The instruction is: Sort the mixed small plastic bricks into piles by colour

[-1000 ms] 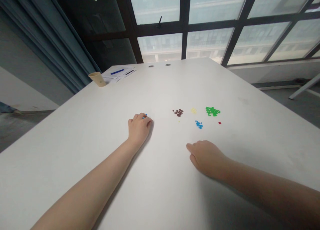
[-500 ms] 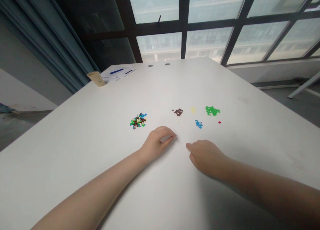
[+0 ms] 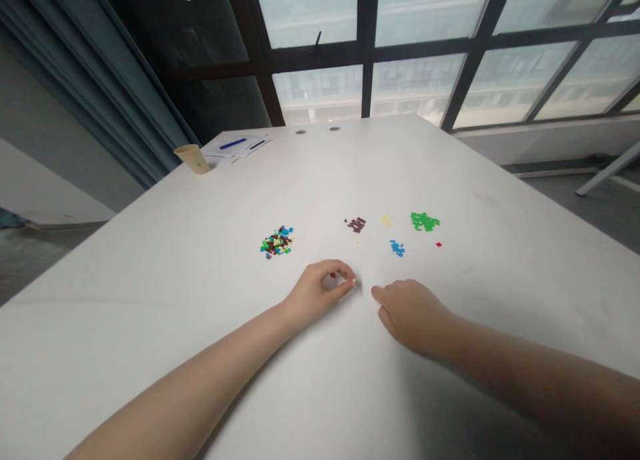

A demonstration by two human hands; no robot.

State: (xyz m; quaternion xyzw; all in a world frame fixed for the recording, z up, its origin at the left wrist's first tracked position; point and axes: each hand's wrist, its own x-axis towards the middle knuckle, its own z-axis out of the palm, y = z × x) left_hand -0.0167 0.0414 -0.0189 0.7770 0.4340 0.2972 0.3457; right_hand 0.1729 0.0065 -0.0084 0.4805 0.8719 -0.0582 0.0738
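Note:
My left hand (image 3: 324, 288) rests on the white table (image 3: 200, 260), fingers curled in a pinch on tiny pieces; a pale one shows at the fingertips and a red speck under the hand. Just right of it lies my right hand (image 3: 410, 310), knuckles up, fingers curled under, apart from the left. A mixed heap of small coloured pieces (image 3: 277, 241) sits beyond my left hand. Farther right lie sorted groups: brown pieces (image 3: 357, 225), yellow pieces (image 3: 387, 220), green pieces (image 3: 425, 221), blue pieces (image 3: 397, 249) and one red piece (image 3: 439, 245).
A paper cup (image 3: 192, 158) stands at the table's far left corner beside papers with pens (image 3: 240, 145). Two round grommets (image 3: 317, 131) sit near the far edge. Large windows rise behind, a curtain hangs at left.
My left hand left the mixed heap, uncovering it, and moved right and nearer to beside my right hand, now pinching tiny pieces. The right hand stayed put.

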